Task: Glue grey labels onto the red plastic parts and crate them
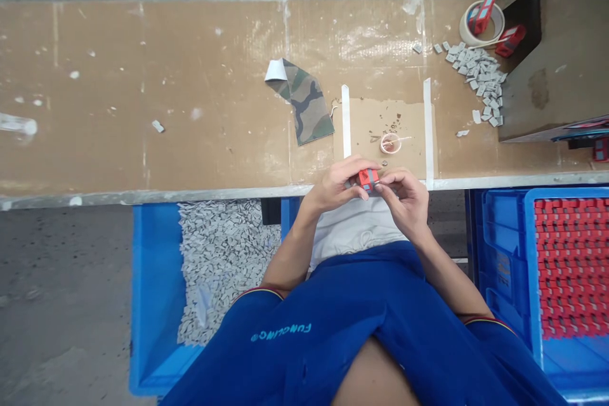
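Our left fingers (343, 179) and right fingers (391, 183) closed on small red-and-grey block (368, 179), held just over front edge of tan surface (190, 76); small white cup (391, 143) near, on brown cardboard sheet (404, 120); grey chips (223, 260) in blue plastic crate (152, 279) below.

Bright, even overhead light fills the view, with only soft shadows under the hands (402, 200); the counter (143, 95) shows faint sheen, and its edges bow slightly toward the frame's sides.
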The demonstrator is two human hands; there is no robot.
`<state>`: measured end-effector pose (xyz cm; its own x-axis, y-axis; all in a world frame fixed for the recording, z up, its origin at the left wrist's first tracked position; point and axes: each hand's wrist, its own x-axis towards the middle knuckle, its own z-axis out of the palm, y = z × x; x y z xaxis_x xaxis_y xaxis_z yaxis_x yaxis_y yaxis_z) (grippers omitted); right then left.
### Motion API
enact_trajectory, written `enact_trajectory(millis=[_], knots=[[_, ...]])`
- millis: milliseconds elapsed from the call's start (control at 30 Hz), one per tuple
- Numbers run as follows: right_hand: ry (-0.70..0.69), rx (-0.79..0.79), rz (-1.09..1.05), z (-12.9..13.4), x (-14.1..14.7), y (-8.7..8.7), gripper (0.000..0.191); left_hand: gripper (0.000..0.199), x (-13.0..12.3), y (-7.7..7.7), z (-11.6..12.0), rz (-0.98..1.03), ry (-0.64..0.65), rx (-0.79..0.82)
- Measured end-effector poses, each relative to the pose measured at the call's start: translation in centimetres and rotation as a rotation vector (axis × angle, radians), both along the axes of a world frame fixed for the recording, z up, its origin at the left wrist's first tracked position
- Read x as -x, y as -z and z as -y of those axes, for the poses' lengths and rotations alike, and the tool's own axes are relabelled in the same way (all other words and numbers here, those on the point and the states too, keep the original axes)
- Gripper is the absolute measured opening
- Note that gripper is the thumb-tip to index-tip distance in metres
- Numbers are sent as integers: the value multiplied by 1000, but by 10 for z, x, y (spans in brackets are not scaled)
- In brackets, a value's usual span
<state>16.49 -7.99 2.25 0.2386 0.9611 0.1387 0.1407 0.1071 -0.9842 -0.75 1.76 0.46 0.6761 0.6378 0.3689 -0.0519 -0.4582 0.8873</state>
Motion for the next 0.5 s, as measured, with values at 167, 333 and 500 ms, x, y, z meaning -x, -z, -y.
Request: enact_trajectory(millis=[167, 333, 500], knots=[[7, 32, -137, 2, 4, 3, 8, 64, 0, -1, 2, 6, 12, 7], [4, 6, -114, 1, 6, 1, 6, 57, 3, 3, 5, 17, -4, 118], [-72, 65, -57, -4, -1, -5, 8, 54, 4, 2, 7, -18, -6, 160]])
